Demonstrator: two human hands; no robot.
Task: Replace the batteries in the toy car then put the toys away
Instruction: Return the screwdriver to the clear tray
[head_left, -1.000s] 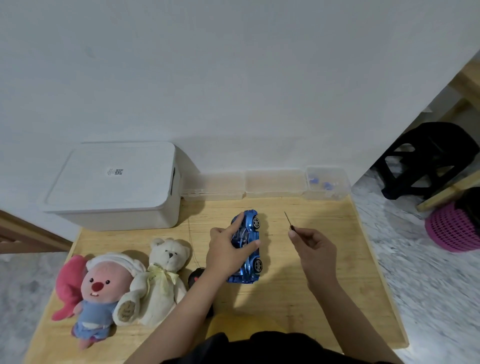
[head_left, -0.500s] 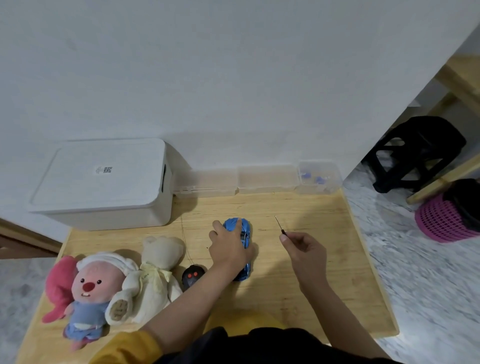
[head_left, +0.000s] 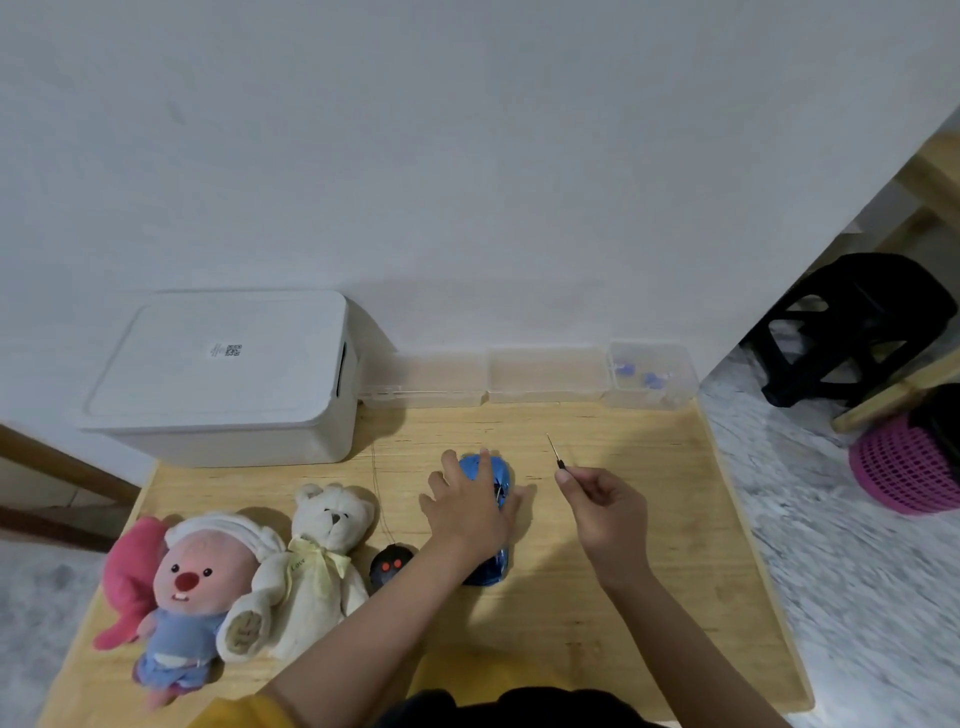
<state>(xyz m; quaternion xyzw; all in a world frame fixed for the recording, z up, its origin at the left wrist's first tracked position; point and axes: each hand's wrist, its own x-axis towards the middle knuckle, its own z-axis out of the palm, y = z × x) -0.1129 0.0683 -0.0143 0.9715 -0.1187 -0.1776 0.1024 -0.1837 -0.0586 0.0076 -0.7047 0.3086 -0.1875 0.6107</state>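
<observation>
A shiny blue toy car (head_left: 500, 477) lies on the wooden table (head_left: 675, 597) near the middle, its nose pointing away from me. My left hand (head_left: 465, 506) lies over it, fingers wrapped around its body, hiding most of the car. My right hand (head_left: 605, 501), a little to the car's right, pinches a thin small screwdriver (head_left: 555, 452) whose tip points up and away. A black remote (head_left: 390, 565) with red buttons and a thin wire antenna sits just left of my left wrist.
A cream teddy bear (head_left: 317, 561) and a pink plush in blue clothes (head_left: 189, 587) lie at the table's left. A lidded white bin (head_left: 228, 379) stands at the back left. Clear small boxes (head_left: 545, 376) line the wall; the rightmost (head_left: 652, 374) holds blue pieces.
My left hand has rolled the car from lying on its side to under my palm and now covers it more fully. The right hand has kept the screwdriver raised beside it.
</observation>
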